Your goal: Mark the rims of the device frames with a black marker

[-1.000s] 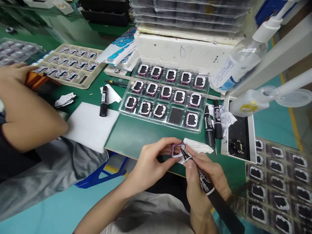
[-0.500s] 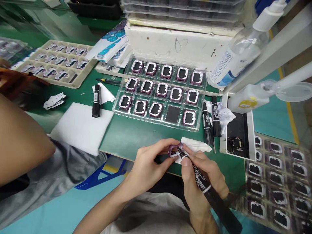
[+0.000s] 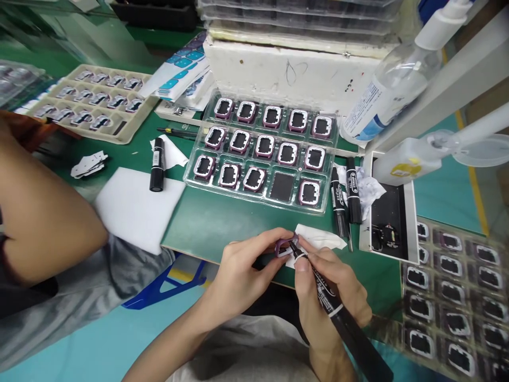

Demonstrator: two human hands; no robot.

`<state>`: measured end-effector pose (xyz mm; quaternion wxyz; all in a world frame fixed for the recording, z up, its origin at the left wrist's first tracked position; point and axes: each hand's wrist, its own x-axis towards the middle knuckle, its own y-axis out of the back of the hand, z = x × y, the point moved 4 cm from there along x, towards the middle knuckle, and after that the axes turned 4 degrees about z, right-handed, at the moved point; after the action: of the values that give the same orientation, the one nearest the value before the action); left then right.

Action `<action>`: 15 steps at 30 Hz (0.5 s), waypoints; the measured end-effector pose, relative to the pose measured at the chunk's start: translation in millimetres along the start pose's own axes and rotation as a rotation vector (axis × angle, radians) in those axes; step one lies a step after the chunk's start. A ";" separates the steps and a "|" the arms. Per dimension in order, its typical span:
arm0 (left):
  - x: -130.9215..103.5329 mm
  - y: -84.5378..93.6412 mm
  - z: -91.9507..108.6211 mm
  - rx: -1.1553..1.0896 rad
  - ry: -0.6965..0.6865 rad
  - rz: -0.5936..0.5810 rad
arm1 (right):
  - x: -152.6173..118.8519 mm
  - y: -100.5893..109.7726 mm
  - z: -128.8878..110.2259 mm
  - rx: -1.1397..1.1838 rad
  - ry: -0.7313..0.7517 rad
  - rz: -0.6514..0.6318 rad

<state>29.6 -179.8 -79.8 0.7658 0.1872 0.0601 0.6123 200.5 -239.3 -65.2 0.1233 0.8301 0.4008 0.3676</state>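
Observation:
Between thumb and fingers, my left hand [image 3: 242, 270] holds a small purple frame [image 3: 281, 245] near the table's front edge. A black marker [image 3: 342, 318] lies in the grip of my right hand [image 3: 330, 286], its tip against the frame's right side. Under and behind the frame is a white cloth [image 3: 322, 237]. Beyond my hands sits a clear plastic tray [image 3: 258, 197] with several purple and white frames; one compartment in its front row holds no frame.
Two markers [image 3: 339, 204] rest right of the tray, beside a white box [image 3: 413, 233] and bottles [image 3: 374, 106]. Another tray [image 3: 433, 297] is at lower right. At left are a person's arm [image 3: 47, 207], a white foam sheet [image 3: 131, 207], a marker [image 3: 157, 164] and a beige tray [image 3: 127, 130].
The other person's arm at the left has moved right and down, over part of the foam sheet. My hands, the frame and the marker have barely shifted.

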 end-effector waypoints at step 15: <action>-1.0 -1.1 -0.8 0.020 -0.076 0.045 | 9.0 -4.1 -7.9 0.043 0.089 0.002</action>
<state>30.1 -180.8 -81.1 0.7516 0.2192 0.0330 0.6213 196.2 -230.6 -57.1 0.0870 0.8159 0.4127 0.3955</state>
